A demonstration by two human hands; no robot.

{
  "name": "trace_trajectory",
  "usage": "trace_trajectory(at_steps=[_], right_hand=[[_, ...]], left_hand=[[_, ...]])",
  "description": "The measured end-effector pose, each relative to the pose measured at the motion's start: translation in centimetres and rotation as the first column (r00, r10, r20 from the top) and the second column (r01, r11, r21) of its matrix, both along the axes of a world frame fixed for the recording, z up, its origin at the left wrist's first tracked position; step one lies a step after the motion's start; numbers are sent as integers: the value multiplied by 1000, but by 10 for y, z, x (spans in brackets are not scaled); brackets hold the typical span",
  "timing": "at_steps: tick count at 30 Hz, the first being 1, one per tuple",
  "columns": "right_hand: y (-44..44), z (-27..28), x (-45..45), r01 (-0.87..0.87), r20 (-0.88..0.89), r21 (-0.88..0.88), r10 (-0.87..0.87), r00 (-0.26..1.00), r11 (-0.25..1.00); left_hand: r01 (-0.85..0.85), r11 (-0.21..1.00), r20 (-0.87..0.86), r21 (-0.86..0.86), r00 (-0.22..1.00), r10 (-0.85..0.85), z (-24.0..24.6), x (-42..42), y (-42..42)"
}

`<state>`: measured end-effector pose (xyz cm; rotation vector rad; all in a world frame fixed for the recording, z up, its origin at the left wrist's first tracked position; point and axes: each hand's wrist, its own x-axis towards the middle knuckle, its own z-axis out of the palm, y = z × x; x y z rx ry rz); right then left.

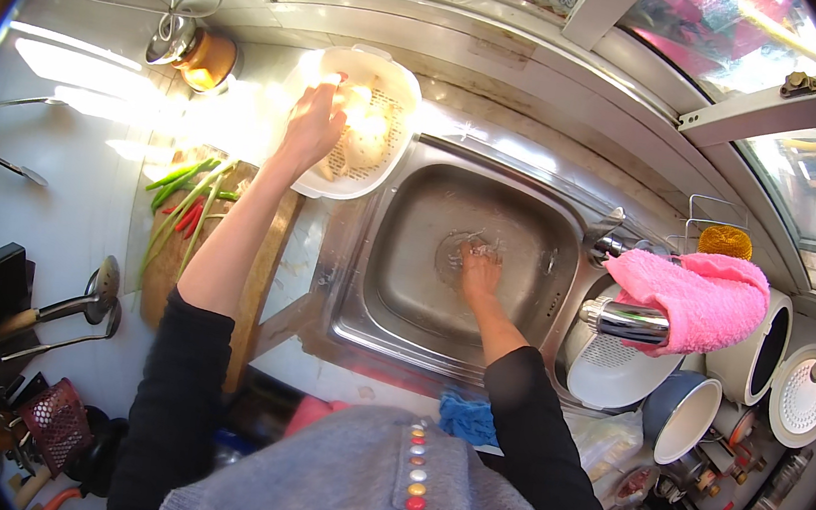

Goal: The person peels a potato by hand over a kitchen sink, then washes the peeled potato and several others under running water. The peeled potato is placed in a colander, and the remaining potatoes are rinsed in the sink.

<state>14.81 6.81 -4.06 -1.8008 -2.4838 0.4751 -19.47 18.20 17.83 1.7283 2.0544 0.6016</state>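
Note:
My left hand (315,123) reaches over a white plastic colander (386,183) on the counter at the sink's far left corner. Pale, yellowish food, apparently poultry (366,146), lies in the colander. Strong sunlight washes out my left fingertips, so whether they grip anything is unclear. My right hand (480,269) is down in the stainless steel sink (404,285), over the drain. Water ripples around its fingers, whose tips are blurred.
To the left, a wooden cutting board (159,287) bears green onions (177,229) and red chillies (190,215). A pink towel (719,306) drapes the faucet (627,320) at right. Near it stand a white basket (617,373) and a blue pot (680,414). A blue cloth (469,417) lies at the front edge.

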Motion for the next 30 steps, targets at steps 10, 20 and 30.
trace_trajectory(at_steps=[10,20,30], right_hand=[[16,-6,16,-225,-87,-26,222,971,974],[12,56,18,-54,-191,-981,-950,248,184],[-23,93,15,-141,-273,-958,-943,188,249]], left_hand=[[-11,915,-129,404,989,69,52,44,-46],[190,981,395,34,899,-188,-3,134,-146],[395,883,682,-254,721,-126,-103,180,-156]])
